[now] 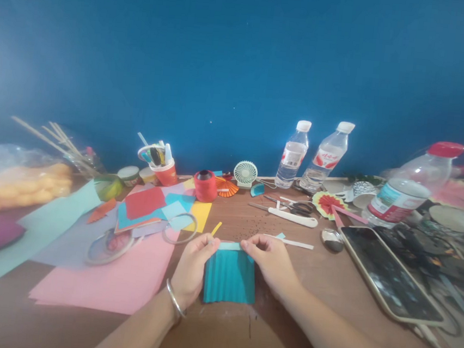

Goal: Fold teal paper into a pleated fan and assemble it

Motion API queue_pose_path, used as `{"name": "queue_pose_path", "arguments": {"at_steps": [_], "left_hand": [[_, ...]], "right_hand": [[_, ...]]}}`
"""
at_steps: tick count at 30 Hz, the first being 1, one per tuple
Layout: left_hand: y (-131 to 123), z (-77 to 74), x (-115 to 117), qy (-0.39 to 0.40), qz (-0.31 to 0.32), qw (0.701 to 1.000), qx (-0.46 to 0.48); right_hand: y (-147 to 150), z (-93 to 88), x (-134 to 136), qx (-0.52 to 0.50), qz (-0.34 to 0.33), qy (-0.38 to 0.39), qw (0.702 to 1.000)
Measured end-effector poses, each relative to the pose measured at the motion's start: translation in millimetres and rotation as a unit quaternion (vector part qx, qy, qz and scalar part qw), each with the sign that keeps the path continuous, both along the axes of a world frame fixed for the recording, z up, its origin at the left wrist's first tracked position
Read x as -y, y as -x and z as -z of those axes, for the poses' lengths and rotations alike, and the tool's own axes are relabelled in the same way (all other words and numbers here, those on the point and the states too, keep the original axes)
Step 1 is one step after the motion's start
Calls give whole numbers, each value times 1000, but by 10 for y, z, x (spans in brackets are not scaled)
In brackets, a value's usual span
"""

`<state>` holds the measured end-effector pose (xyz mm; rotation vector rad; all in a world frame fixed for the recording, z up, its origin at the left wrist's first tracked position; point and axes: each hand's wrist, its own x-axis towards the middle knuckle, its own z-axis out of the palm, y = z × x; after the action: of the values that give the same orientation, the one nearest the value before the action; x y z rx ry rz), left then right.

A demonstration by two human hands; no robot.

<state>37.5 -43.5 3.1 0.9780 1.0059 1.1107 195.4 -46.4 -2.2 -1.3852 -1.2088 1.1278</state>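
Between my two hands is a teal sheet of paper (230,278) with upright pleats and a paler folded strip along its far edge. My left hand (193,263), a silver bangle at its wrist, pinches the left end of that strip between thumb and finger. At the other end, my right hand (271,260) pinches the strip the same way. A small yellow paper strip (217,228) shows just beyond my left fingertips. Past my right hand lies a white strip (297,244) on the brown table (216,336).
Coloured paper sheets (123,284) spread to the left, with tape rolls on them. A white-handled cutter (293,217), scissors (300,207) and a small fan (246,173) lie beyond my hands. To the right are a phone (390,274) and a red-capped bottle (414,183).
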Motion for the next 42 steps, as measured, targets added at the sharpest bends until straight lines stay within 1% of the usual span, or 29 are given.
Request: {"name": "queue_pose_path", "arguments": {"at_steps": [3,8,22,32,38,42], "left_hand": [[1,-14,-1,-4,2,1000,-12],[-10,-49,4,0,10,1000,-4],[-22,-95,11,-4,-3,1000,-5],[-22,-90,10,8,-2,1000,10],[-36,-79,25,4,14,1000,25],[-62,-95,37,21,12,999,31]], "right_hand": [[1,-5,-3,7,3,3,1000],[7,-6,-7,9,3,-3,1000],[14,-3,-7,17,3,-16,1000],[15,-11,-2,13,4,-9,1000],[15,11,0,17,13,-15,1000],[14,31,2,-7,18,-11,1000]]}}
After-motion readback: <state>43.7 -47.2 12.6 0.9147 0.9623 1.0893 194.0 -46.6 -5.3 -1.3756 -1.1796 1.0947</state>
